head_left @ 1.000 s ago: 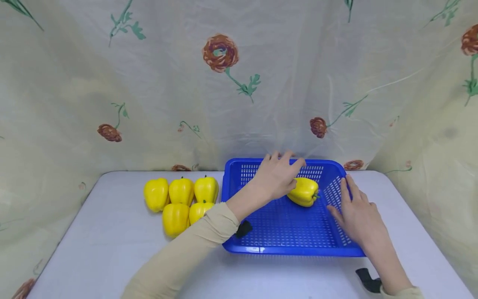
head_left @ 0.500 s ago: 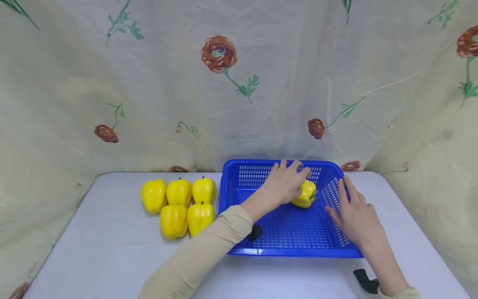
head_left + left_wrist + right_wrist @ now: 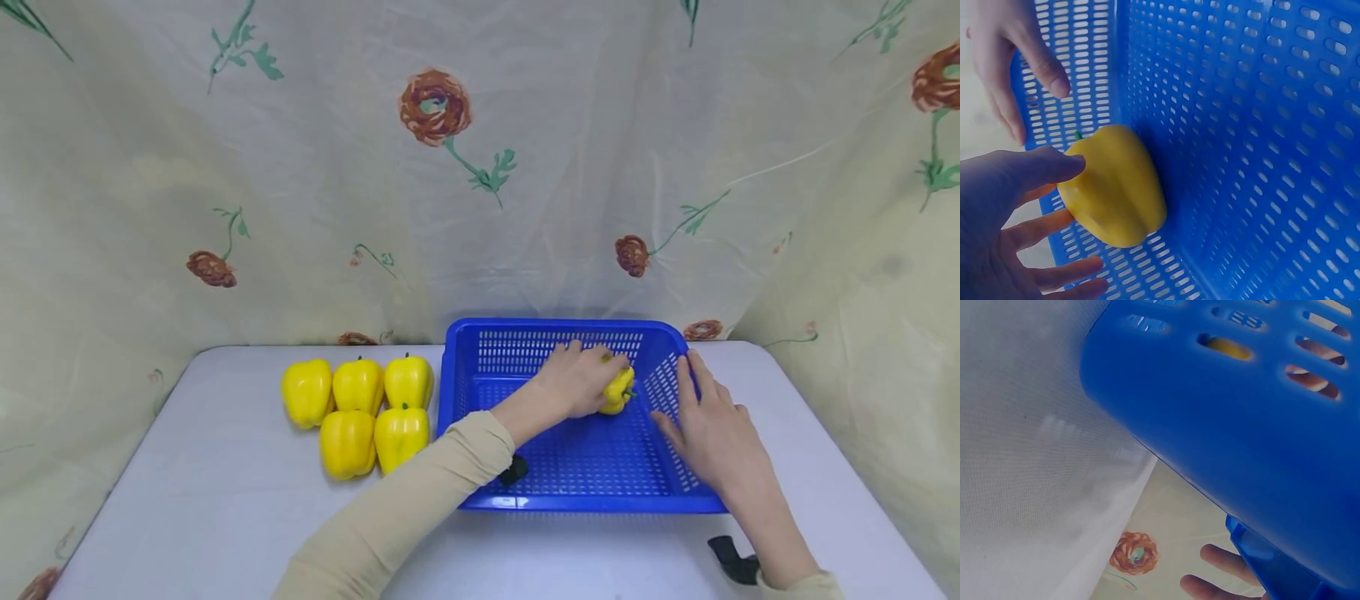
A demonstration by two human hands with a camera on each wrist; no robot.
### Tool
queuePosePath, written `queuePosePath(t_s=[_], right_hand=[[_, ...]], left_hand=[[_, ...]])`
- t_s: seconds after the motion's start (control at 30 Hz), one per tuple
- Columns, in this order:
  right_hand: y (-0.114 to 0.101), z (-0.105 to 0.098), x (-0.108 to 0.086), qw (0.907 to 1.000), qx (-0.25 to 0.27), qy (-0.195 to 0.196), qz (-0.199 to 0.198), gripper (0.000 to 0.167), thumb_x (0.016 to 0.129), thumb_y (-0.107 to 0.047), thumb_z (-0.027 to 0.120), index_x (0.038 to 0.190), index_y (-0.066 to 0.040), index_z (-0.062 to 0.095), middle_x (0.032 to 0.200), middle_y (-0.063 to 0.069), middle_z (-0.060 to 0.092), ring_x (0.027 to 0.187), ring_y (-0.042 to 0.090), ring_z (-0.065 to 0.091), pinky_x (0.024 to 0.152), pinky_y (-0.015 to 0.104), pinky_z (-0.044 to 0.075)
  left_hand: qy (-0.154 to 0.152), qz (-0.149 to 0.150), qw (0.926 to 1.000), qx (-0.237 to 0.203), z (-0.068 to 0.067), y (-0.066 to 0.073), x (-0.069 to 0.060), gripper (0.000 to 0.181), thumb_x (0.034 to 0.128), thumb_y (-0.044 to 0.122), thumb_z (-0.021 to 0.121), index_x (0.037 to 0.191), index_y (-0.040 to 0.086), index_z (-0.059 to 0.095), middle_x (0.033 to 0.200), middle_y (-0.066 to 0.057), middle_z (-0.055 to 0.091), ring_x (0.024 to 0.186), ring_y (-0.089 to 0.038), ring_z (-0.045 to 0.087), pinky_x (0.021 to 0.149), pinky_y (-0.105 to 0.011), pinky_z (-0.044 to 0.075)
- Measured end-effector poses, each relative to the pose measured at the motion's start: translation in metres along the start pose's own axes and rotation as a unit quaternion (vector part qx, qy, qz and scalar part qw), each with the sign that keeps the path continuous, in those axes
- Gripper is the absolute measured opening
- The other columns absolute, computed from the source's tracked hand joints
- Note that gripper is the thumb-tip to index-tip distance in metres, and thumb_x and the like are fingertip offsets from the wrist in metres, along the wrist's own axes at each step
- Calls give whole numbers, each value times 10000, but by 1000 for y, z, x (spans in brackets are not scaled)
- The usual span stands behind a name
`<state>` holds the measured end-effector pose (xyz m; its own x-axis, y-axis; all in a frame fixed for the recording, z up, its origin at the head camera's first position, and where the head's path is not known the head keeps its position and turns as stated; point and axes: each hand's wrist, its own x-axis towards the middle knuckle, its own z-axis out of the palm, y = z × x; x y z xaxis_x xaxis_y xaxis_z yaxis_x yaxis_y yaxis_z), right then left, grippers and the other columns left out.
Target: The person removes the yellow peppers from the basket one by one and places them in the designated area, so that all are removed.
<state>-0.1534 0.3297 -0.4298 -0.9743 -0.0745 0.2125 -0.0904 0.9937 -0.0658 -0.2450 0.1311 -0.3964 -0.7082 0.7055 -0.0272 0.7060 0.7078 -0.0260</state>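
Note:
A yellow bell pepper (image 3: 1115, 187) lies inside the blue plastic basket (image 3: 585, 504), towards its right end. My left hand (image 3: 573, 383) reaches over it from the left. In the left wrist view, the thumb touches the pepper and the index finger meets its edge, while the other fingers spread loosely. My right hand (image 3: 720, 437) straddles the basket's right rim, thumb inside and fingers outside. The right wrist view shows two fingertips (image 3: 1229, 562) past the basket edge. Left of the basket, several more yellow bell peppers (image 3: 348, 444) sit close together in two rows.
The basket stands on a white-covered table (image 3: 217, 467). A floral curtain (image 3: 315, 167) hangs behind and at both sides. A black strap piece (image 3: 735, 562) shows by the right wrist, another (image 3: 515, 469) by the left wrist.
My left hand has moved right and down onto the pepper, covering more of it. The pepper has shifted only slightly. My right hand keeps its place on the rim.

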Motion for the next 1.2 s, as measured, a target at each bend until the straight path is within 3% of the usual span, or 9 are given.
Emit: queuePosePath(t_s=[0.23, 0.4, 0.6, 0.83, 1.1, 1.2], right_hand=[[-1, 0, 0, 10000, 32, -53, 63, 872, 1034, -343, 704, 1619, 148, 283, 1683, 400, 275, 1339, 673, 509, 919, 830, 511], [-1, -1, 0, 9999, 19, -66, 93, 876, 1034, -351, 705, 1621, 144, 282, 1685, 397, 273, 1340, 670, 511, 925, 823, 514], [-1, -1, 0, 10000, 8, -24, 74, 870, 1032, -348, 705, 1615, 148, 292, 1681, 399, 281, 1339, 667, 514, 920, 822, 516], [-2, -1, -1, 10000, -39, 6, 42, 872, 1029, -349, 712, 1610, 153, 299, 1669, 410, 294, 1336, 668, 519, 909, 824, 521], [-2, -2, 0, 9999, -36, -91, 98, 877, 1033, -353, 706, 1616, 151, 287, 1676, 409, 281, 1350, 674, 505, 930, 827, 510], [-2, -2, 0, 9999, -20, -97, 102, 879, 1033, -353, 707, 1616, 152, 286, 1676, 410, 280, 1349, 676, 505, 930, 826, 510]], left_hand=[[-135, -83, 9988, 474, 0, 4, -1, 569, 1089, 427, 612, 1618, 425, 402, 1584, -19, 548, 1401, -319, 601, 1178, -425, 527], [-65, -226, 9962, 835, 0, 7, -4, 537, 1077, 364, 624, 1591, 345, 470, 1581, -63, 536, 1396, -351, 596, 1143, -442, 550], [-60, -111, 9979, 635, 1, 7, -4, 558, 1066, 296, 658, 1594, 284, 479, 1678, 40, 460, 1441, -299, 587, 1170, -452, 536], [-333, 26, 9993, 157, 1, 3, -2, 708, 1037, 152, 707, 1618, 430, 413, 1747, 59, 376, 1531, -317, 512, 1259, -498, 454], [-250, -66, 9948, 986, 2, 4, -5, 681, 1003, 242, 763, 1566, 485, 467, 1610, 58, 522, 1403, -278, 570, 1192, -406, 483], [-252, -227, 9915, 1254, 3, 6, -6, 634, 1050, 253, 699, 1582, 495, 453, 1601, 47, 524, 1419, -289, 546, 1200, -393, 465]])
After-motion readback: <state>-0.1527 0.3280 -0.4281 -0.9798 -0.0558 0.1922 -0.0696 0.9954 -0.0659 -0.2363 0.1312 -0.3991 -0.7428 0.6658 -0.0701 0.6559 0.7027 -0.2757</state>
